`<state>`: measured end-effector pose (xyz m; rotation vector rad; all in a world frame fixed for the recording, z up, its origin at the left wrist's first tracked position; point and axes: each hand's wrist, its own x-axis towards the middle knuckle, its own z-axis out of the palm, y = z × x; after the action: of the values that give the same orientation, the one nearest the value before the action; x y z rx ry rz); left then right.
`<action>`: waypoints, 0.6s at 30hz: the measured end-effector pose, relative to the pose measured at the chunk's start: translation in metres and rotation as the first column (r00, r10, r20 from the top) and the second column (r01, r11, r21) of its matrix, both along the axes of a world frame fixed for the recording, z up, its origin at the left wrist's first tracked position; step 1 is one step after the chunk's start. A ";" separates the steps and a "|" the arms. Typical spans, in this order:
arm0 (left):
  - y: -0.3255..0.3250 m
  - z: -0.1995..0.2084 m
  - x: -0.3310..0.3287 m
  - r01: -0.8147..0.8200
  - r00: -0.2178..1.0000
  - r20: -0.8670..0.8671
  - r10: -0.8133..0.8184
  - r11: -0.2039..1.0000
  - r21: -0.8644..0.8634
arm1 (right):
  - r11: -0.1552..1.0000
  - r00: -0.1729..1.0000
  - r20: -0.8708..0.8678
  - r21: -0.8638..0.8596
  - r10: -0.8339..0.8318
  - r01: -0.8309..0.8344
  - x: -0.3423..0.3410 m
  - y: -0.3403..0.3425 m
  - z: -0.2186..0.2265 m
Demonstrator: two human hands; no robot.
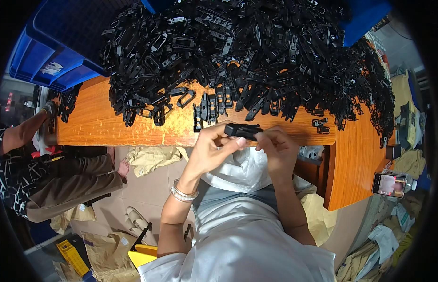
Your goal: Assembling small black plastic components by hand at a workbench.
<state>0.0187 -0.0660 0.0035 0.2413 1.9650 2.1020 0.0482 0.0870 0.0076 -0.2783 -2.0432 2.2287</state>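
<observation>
Between my two hands, just over the near edge of the table, is a long black plastic part (241, 130). My left hand (213, 146) grips its left end between thumb and fingers. At the other end my right hand (278, 149) pinches it with thumb and forefinger. Its underside is hidden by my fingers. Beyond my hands a big heap of similar black plastic parts (238, 51) covers the far half of the table. A short row of these parts (211, 107) lies side by side at the heap's near edge.
The wooden table (96, 120) bears a blue plastic crate (63, 66) at the far left. A phone (390, 184) stands upright at the right. Another person (35, 174) sits on the left, one arm at the table. Paper bags (108, 256) and shoes (136, 223) lie on the floor.
</observation>
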 end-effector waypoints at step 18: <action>0.019 -0.005 -0.002 0.087 0.996 -0.012 -0.086 0.981 0.175 | 0.983 0.995 -0.062 -0.164 0.078 -0.087 0.001 0.008 -0.007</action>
<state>0.0171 -0.0469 -0.0013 0.3577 1.7390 2.2200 0.0495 0.0947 0.0005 -0.1452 -1.8770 2.4324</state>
